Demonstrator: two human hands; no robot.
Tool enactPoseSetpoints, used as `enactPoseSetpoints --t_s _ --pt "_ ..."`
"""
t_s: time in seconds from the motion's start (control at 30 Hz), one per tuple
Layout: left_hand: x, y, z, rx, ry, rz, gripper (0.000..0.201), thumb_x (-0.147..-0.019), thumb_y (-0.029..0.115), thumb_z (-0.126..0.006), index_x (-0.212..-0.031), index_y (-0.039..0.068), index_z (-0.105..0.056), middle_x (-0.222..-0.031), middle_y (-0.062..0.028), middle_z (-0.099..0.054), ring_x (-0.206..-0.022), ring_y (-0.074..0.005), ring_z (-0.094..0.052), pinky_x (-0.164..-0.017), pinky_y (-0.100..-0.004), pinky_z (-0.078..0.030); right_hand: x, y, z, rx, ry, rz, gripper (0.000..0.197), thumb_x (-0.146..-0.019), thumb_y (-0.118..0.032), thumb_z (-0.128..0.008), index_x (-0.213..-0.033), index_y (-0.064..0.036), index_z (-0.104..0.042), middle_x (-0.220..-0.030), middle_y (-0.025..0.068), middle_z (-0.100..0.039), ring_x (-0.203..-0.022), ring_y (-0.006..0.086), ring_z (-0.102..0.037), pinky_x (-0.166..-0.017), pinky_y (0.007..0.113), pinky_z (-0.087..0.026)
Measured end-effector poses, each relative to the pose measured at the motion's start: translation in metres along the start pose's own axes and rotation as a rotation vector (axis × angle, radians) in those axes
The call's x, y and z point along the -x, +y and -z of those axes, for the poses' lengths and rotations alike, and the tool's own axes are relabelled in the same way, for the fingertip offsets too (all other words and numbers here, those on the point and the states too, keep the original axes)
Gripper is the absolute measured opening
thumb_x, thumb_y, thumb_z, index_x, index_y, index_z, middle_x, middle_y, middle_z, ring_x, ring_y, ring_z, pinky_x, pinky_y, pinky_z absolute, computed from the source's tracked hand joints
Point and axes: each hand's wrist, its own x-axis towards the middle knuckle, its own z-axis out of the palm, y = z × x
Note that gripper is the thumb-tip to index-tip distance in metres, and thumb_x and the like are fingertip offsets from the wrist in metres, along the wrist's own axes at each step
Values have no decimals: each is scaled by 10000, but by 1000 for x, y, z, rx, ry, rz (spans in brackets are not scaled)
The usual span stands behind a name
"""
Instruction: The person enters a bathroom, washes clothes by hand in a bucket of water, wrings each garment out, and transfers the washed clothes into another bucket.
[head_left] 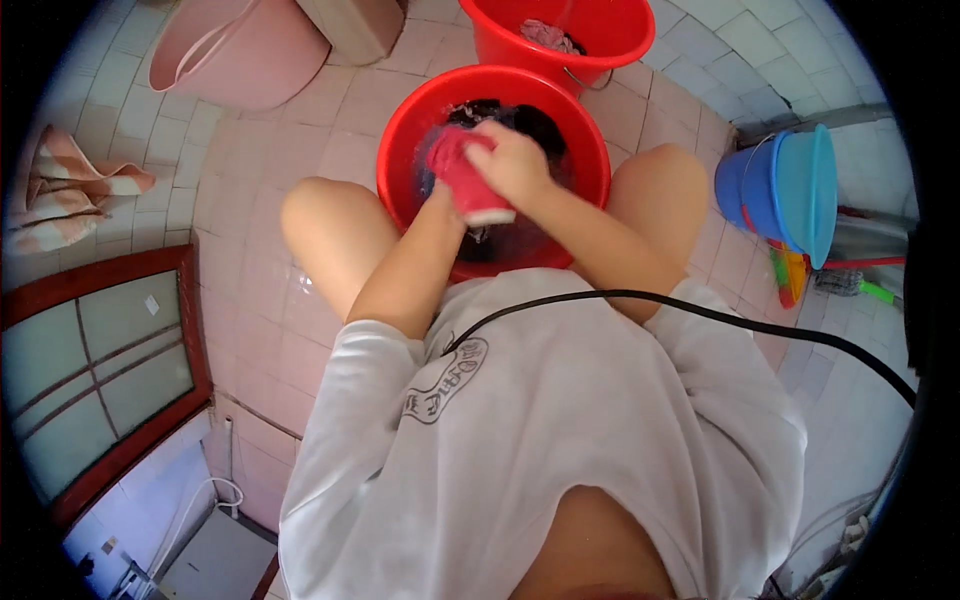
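Right grip: fingers curled over a red cloth, slightly blurred; left grip: mostly hidden by the cloth, so cannot tell whether its fingers are closed. Cloth is bunched, pale end toward the near edge of the red basin, above the basin's left-middle; contact with the water below not resolvable. Risks, as judged: wet fabric could slide out of the right fingers if pressed unevenly; drips could land on the tiled floor if the cloth passes the basin's rim, leaving it slick; a knee bumping the basin's left edge could slop water; the black cable, lying across the shirt, could snag on the right arm with a wide reach. Count: hands, 2; red cloth, 1; red basin, 1; dark laundry in it, number unclear, overlapping; red bucket beyond the basin's far edge, 1; pink tub, 1; blue bucket, 1; light-blue basin, 1; cable, 1.
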Motion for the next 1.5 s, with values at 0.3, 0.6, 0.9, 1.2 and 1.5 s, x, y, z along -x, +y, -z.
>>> enactPoseSetpoints --t_s 0.3,0.6,0.9,1.2,1.5 --pt "29 53 -62 -1566 782 133 371 -808 172 -520 -1160 60 -493 -1159 -184 -480 -972 -374 -522 -845 -457 -429 -27 73 20 538 -175 -170 655 -713 -333 -656 -1292 -304 -354 -1299 253 -307 -1155 448 -367 -916 520 -369" --pt "-2 3 -42 -2610 128 461 309 -854 199 -389 -1047 121 -618 -1144 -79 -562 -1103 -254 -462 -917 -400 -361 -12 212 -70 706 -612 -308 629 -787 -380 -562 -1349 -274 -302 -1427 153 -194 -1272 368 -262 -1014 488 -273" --pt "-8 40 -56 -2042 261 459 245 -723 137 -570 -961 117 -623 -1052 -139 -584 -1034 -307 -521 -844 -369 -437 -33 173 -42 562 -795 -354 503 -702 -192 -656 -1179 -107 -522 -1186 171 -504 -1068 318 -510 -929 382 -392" --pt "27 97 -163 -1850 -316 -134 309 -555 -78 -676 -812 38 -551 -821 -112 -511 -835 -292 -529 -741 -342 -430 -48 85 46 383 -500 -15 765 -496 -144 -795 -1194 -105 -487 -1083 192 -552 -1014 327 -535 -884 370 -418" --pt "65 137 -233 -2368 -515 -785 236 -668 50 -608 -883 141 -579 -907 -80 -516 -886 -281 -498 -717 -360 -451 -36 46 63 53 -315 423 679 -511 -119 -772 -1116 -14 -483 -1127 152 -498 -1075 294 -476 -926 344 -383"
